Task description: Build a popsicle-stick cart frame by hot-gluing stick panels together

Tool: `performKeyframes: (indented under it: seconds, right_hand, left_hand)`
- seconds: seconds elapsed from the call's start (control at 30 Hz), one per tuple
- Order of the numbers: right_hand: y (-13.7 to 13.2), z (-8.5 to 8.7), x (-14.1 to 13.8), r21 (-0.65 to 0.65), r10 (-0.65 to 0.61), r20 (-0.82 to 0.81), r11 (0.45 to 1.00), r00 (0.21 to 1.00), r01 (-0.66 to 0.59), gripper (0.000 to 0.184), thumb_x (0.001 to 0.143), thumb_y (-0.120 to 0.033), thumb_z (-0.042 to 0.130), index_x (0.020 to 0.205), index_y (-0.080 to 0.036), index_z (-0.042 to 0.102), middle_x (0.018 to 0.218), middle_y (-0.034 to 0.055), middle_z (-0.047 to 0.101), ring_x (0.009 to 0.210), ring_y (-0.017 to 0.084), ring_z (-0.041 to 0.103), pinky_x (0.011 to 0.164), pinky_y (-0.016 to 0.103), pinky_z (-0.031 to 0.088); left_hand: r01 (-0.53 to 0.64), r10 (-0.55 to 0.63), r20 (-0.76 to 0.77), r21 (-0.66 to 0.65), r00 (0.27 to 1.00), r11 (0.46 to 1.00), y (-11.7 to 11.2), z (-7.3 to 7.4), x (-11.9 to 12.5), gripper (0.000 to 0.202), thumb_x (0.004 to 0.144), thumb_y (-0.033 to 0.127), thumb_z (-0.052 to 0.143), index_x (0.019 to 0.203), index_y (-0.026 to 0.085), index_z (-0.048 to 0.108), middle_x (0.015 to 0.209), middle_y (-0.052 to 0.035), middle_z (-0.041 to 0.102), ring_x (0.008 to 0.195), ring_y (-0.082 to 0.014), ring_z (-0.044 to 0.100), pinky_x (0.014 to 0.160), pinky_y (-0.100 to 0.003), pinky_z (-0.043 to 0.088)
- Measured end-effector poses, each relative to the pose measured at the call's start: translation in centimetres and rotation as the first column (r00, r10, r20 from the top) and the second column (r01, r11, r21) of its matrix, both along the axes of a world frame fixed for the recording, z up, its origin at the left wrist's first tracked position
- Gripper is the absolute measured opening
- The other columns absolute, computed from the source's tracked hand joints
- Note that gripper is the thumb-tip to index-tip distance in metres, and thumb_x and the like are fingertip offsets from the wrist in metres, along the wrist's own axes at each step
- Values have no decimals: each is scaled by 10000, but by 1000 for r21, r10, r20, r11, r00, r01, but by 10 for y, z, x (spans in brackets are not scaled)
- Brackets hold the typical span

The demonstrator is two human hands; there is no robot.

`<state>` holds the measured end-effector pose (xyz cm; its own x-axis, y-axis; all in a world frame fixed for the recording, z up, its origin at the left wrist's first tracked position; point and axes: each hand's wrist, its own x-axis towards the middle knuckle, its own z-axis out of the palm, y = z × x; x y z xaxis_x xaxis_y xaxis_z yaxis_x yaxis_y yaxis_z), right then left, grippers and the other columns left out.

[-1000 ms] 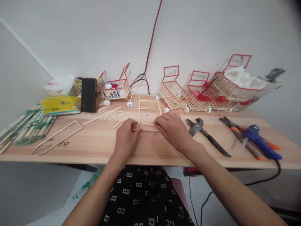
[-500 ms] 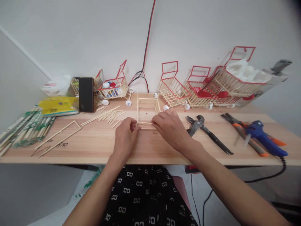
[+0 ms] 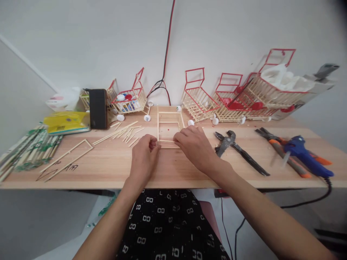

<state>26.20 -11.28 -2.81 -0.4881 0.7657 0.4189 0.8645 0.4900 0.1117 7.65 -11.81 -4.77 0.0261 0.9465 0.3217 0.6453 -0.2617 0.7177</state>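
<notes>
A small open frame of pale wooden sticks [image 3: 158, 124] stands on the wooden table between my hands. My left hand [image 3: 144, 153] pinches its near left corner, thumb and fingers pressed together. At the near right corner, my right hand [image 3: 193, 144] is closed on the frame, its fingers covering that corner. A thin crosswise stick [image 3: 166, 141] spans the near side between both hands. Loose cut sticks [image 3: 127, 134] lie to the left of the frame, and a longer three-sided stick piece [image 3: 69, 153] rests farther left.
Several stick-built carts with red trim [image 3: 200, 103] line the wall. Pincers [image 3: 230, 142], pliers [image 3: 287, 159] and a blue glue gun [image 3: 303, 153] lie on the right. A phone [image 3: 98, 109], a yellow packet [image 3: 66, 122] and bundled sticks [image 3: 38, 146] occupy the left.
Both hands keep their grip on the frame's near corners, with hardly any movement. The view has shifted slightly.
</notes>
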Motion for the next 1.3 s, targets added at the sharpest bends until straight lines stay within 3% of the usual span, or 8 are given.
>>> performKeyframes:
  seconds: [0.63, 1.3]
  right_hand:
    - [2, 0, -1, 18, -5, 39, 1000, 999, 4, 146, 936, -167, 496, 853, -201, 611, 809, 42, 619, 793, 202, 452, 704, 345, 231]
    - [7, -11, 1, 47, 7, -52, 999, 999, -5, 152, 949, -189, 496, 851, -189, 612, 821, 36, 620, 807, 201, 441, 712, 339, 222]
  left_hand:
    - [-19, 21, -50, 46, 999, 999, -1, -3, 1, 24, 818, 183, 578, 806, 199, 565, 755, -17, 632, 674, -147, 558, 668, -297, 411]
    - [-44, 50, -66, 90, 997, 995, 0, -7, 0, 60, 834, 230, 592, 782, 201, 592, 702, 14, 632, 629, -121, 558, 636, -266, 406]
